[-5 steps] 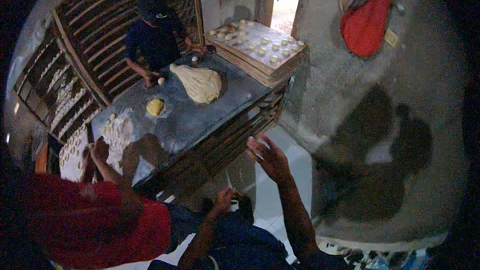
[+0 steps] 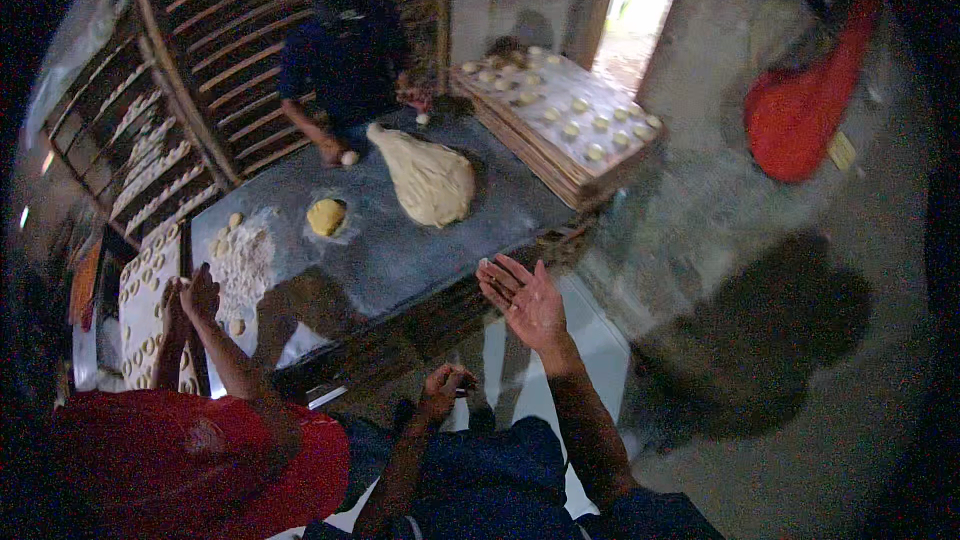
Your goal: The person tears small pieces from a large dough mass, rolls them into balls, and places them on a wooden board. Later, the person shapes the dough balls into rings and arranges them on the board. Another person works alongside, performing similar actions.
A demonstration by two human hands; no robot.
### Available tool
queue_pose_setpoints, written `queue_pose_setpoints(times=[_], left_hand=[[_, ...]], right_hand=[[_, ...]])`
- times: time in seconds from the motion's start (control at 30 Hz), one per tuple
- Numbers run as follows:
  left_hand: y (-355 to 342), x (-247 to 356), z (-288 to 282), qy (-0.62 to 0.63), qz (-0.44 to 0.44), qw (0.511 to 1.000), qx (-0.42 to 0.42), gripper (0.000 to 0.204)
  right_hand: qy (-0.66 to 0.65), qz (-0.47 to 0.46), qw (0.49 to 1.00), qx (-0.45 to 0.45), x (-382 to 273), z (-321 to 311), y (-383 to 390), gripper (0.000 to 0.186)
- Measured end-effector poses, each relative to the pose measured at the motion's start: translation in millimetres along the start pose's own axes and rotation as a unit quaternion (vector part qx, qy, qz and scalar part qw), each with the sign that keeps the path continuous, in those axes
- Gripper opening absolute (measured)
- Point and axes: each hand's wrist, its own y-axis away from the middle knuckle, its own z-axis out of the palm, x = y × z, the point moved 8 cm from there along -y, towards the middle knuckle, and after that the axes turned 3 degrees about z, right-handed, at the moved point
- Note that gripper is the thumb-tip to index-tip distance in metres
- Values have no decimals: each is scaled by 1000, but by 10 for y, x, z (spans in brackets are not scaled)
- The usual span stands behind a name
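Near the table edge (image 2: 432, 285), right hand (image 2: 530, 304) hangs spread above floor (image 2: 592, 340); left grip (image 2: 441, 395) unclear.

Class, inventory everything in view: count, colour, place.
Worktable: one, grey, centre.
Large dough: one, cream, on worktable.
Yellow dough: one, yellow, worktable's left half.
Flour: one patch, white, worktable, left.
Dough pieces: many, pale, on trays, worktable.
Tray stack: one, brown, worktable's right end.
Left tray: one, whitish, worktable's left end.
Racking: unclear count, brown, upper left.
Hanging item: one, red, right wall.
Doorway: one, bright, top right.
Co-workers: two, dark and red clothes, upper and lower left.
Left hand: one, bare, lower centre.
Right hand: one, bare, centre.
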Motion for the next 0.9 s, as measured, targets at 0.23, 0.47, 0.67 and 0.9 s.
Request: queue_pose_setpoints(times=[0.23,0.47,0.67,0.9], left_hand=[[-704,997,66,-255,-64,946,189,23],[-2111,1361,57,-294,53,910,287,25],[-3376,1550,-65,-573,134,729,351,46],[-3494,1537,-483,-344,161,867,323,59]], right_hand=[[771,-190,605,62,-381,-776,-2195,63],[933,-163,300,-116,-57,-944,-2826,68],[856,86,502,-86,-942,-264,-3480,69],[886,-213,370,-178,-486,-637,-3471,74]])
